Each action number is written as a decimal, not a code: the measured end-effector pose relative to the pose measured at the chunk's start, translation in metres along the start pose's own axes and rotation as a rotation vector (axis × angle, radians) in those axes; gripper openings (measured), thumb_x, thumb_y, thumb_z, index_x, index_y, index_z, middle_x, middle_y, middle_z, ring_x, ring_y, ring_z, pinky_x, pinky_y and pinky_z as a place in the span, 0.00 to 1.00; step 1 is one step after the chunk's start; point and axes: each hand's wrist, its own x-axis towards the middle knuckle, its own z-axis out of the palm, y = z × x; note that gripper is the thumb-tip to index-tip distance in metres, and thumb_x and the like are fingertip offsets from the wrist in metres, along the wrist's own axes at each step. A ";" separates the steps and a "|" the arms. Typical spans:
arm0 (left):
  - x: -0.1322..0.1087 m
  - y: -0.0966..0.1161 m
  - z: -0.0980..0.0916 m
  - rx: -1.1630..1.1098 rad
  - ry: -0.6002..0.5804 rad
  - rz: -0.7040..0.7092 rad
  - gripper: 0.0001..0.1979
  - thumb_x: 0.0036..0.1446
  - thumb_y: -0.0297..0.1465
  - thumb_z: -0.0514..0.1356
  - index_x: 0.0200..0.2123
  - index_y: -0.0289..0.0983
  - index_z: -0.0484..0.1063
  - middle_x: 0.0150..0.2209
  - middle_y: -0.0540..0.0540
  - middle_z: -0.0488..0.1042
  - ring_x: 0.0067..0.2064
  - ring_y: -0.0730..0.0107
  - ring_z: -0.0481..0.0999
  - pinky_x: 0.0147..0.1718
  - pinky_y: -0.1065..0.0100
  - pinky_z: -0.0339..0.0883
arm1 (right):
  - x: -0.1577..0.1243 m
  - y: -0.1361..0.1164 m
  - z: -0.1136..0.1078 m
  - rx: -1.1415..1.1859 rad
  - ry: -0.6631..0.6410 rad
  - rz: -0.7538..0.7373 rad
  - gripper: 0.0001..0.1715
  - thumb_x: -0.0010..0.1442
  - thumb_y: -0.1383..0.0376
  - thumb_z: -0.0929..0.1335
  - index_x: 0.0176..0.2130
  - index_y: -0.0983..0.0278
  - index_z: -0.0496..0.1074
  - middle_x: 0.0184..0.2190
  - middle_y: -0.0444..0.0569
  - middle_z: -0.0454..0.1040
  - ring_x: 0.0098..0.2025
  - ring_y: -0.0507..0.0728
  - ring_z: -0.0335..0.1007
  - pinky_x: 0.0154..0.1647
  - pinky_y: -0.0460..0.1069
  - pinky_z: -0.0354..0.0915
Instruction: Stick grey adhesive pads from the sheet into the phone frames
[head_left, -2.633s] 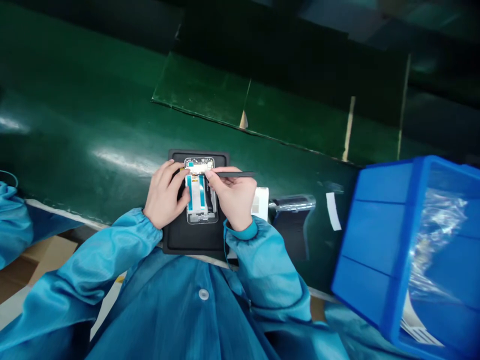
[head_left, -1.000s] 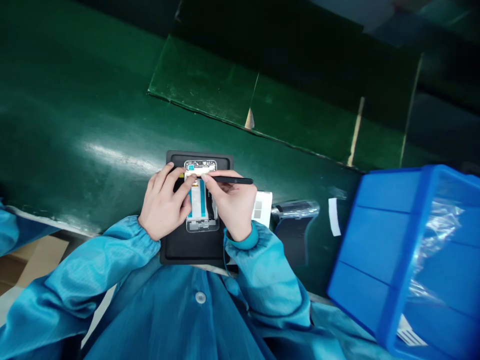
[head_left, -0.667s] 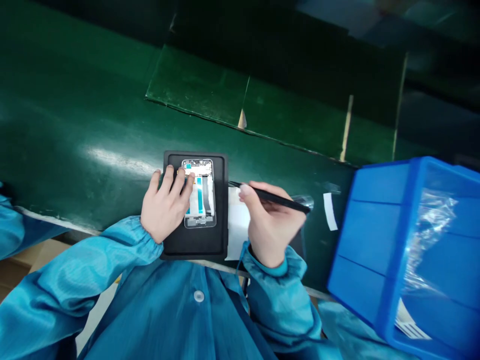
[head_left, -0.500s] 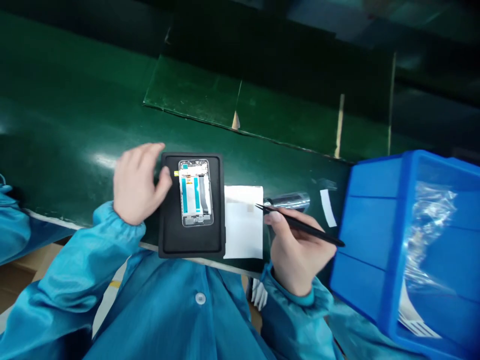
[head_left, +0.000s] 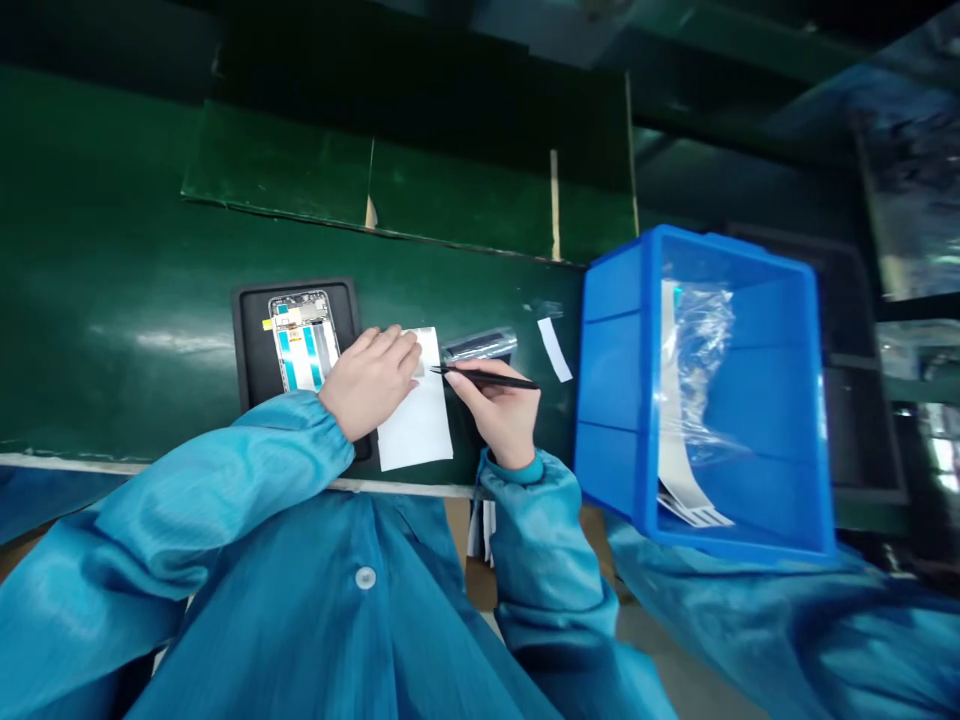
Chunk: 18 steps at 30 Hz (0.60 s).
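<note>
Tweezers (head_left: 486,378) are in which hand, please?

— In the right hand (head_left: 496,412). Thumb and fingers pinch them, and the black tip points to about 9 o'clock, toward a white sheet (head_left: 421,425) on the green table (head_left: 90,400).

And the left hand (head_left: 367,370)?

— It lies open and flat on the sheet, with fingers close together, and it is clamped on nothing. Its fingertips stop just beside a small grey patch (head_left: 418,369), and the tweezer tip is near the same place.

Where is the phone frame (head_left: 304,340)?

— It lies on a black rubber mat (head_left: 247,400), at 9 o'clock from the sheet. A clear plastic sleeve (head_left: 476,345) is at 1 o'clock, and a blue plastic bin (head_left: 611,400) stands at 3 o'clock from the right hand.

What could go wrong from here, do you think?

— The sharp tip is close to the fingers, so one small slip could poke them or tear the sheet. Also, the table looks glossy, so the sheet may slide if the left hand lifts.

What is hard to see?

— The left hand hides part of the sheet. The patch is too small to identify, and I cannot tell if the tweezers grip anything.
</note>
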 end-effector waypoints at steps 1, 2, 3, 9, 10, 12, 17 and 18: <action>0.001 -0.001 0.006 0.019 -0.018 0.000 0.20 0.64 0.31 0.59 0.56 0.28 0.71 0.59 0.34 0.72 0.62 0.47 0.69 0.60 0.51 0.61 | 0.003 0.002 0.001 -0.017 -0.016 -0.013 0.09 0.55 0.60 0.76 0.37 0.60 0.81 0.36 0.48 0.84 0.39 0.58 0.82 0.46 0.55 0.77; 0.000 -0.002 0.010 0.028 -0.033 -0.005 0.21 0.63 0.31 0.60 0.57 0.28 0.71 0.59 0.33 0.72 0.62 0.46 0.69 0.60 0.51 0.61 | 0.006 0.004 0.002 -0.039 -0.031 -0.021 0.09 0.55 0.59 0.76 0.37 0.60 0.81 0.37 0.48 0.84 0.39 0.58 0.82 0.46 0.55 0.77; -0.001 -0.002 0.014 0.032 -0.044 -0.009 0.21 0.63 0.31 0.61 0.57 0.28 0.71 0.59 0.32 0.71 0.62 0.46 0.69 0.60 0.51 0.61 | 0.008 0.006 0.004 -0.061 -0.044 -0.026 0.10 0.56 0.59 0.76 0.37 0.61 0.81 0.37 0.48 0.84 0.39 0.58 0.81 0.46 0.55 0.77; -0.005 -0.001 0.017 0.056 -0.056 -0.022 0.21 0.65 0.32 0.59 0.58 0.29 0.71 0.60 0.34 0.72 0.62 0.48 0.69 0.60 0.52 0.61 | 0.012 0.011 0.008 -0.118 -0.081 -0.077 0.09 0.57 0.58 0.75 0.37 0.60 0.81 0.37 0.48 0.84 0.38 0.57 0.81 0.45 0.54 0.77; -0.004 -0.001 0.017 0.056 -0.056 -0.025 0.21 0.65 0.32 0.59 0.58 0.29 0.70 0.60 0.35 0.72 0.62 0.48 0.69 0.60 0.52 0.61 | 0.012 0.011 0.008 -0.121 -0.080 -0.082 0.09 0.57 0.58 0.75 0.37 0.60 0.81 0.36 0.48 0.84 0.37 0.57 0.81 0.45 0.54 0.77; -0.004 0.000 0.017 0.052 -0.055 -0.032 0.22 0.64 0.32 0.60 0.59 0.29 0.70 0.60 0.34 0.72 0.62 0.48 0.69 0.60 0.52 0.61 | 0.012 0.010 0.009 -0.122 -0.080 -0.086 0.09 0.57 0.58 0.75 0.37 0.60 0.82 0.36 0.48 0.84 0.37 0.58 0.81 0.44 0.54 0.77; -0.004 0.000 0.017 0.055 -0.073 -0.034 0.22 0.65 0.33 0.59 0.59 0.29 0.70 0.61 0.35 0.71 0.63 0.48 0.68 0.61 0.52 0.60 | 0.012 0.009 0.008 -0.103 -0.088 -0.086 0.08 0.57 0.59 0.75 0.37 0.60 0.82 0.36 0.47 0.84 0.37 0.57 0.81 0.44 0.53 0.77; -0.004 0.000 0.017 0.055 -0.075 -0.035 0.22 0.65 0.33 0.59 0.60 0.29 0.70 0.61 0.35 0.71 0.63 0.48 0.68 0.61 0.52 0.60 | 0.012 0.009 0.008 -0.096 -0.092 -0.086 0.08 0.57 0.59 0.75 0.36 0.60 0.82 0.36 0.47 0.84 0.37 0.57 0.81 0.44 0.53 0.77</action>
